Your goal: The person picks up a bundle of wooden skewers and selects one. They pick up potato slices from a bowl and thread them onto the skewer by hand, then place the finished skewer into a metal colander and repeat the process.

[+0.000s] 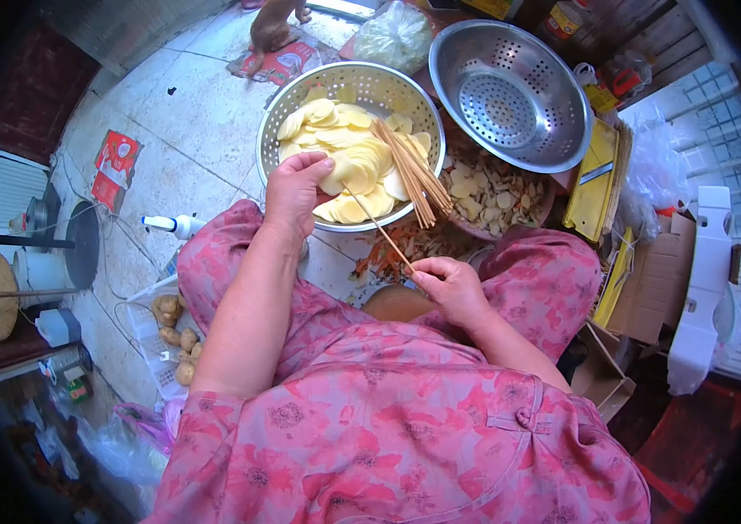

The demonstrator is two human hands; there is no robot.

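Note:
A metal colander (pixel 266 140) in front of me holds a heap of thin, pale yellow potato slices (pixel 344 144). A bundle of wooden skewers (pixel 414 179) leans on the slices, its ends over the near right rim. My left hand (pixel 292 188) is closed in a pinch over the colander's left side, on the edge of a potato slice (pixel 332 182). Between the fingers of my right hand (pixel 451 290) is the near end of a single wooden skewer (pixel 383 233). Its far end reaches the slice by my left fingertips; whether it pierces the slice cannot be made out.
An empty metal colander (pixel 510 96) sits at the right, above a container of peelings and scraps (pixel 497 196). Whole potatoes (pixel 180 336) lie in a white crate (pixel 156 367) at my left. A bag (pixel 392 37) and a small animal (pixel 272 31) are beyond. Cardboard (pixel 654 279) stands right.

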